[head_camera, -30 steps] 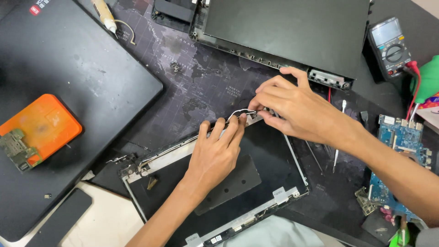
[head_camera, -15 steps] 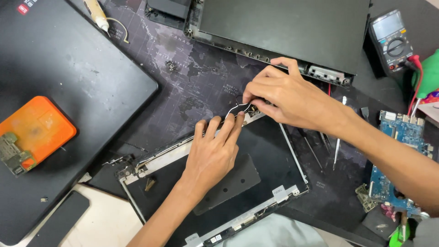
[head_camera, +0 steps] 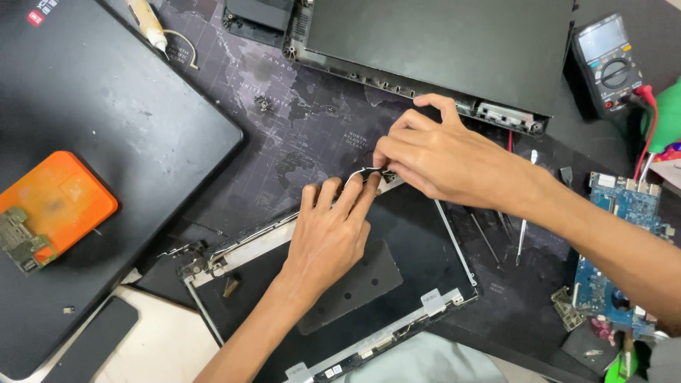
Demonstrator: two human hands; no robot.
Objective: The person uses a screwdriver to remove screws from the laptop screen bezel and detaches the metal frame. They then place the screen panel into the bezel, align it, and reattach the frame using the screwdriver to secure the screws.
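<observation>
An opened laptop lid shell (head_camera: 418, 262) with a silver frame lies on a dark map-printed mat. My left hand (head_camera: 330, 234) rests flat on the shell, fingertips pressing at its top edge. My right hand (head_camera: 440, 159) pinches a thin cable (head_camera: 365, 170) at the shell's upper corner, right beside my left fingertips. A metal hinge (head_camera: 195, 266) sits at the shell's left corner.
A closed black laptop (head_camera: 92, 135) lies at left with an orange box (head_camera: 60, 206) and a small circuit board on it. Another laptop base (head_camera: 440, 42) is at the top. A multimeter (head_camera: 610, 64), blue circuit board (head_camera: 624, 213) and screwdrivers (head_camera: 525, 213) are at right.
Both hands stayed at the shell's upper corner; my right hand's fingers closed in more tightly on the cable. The view shifted slightly.
</observation>
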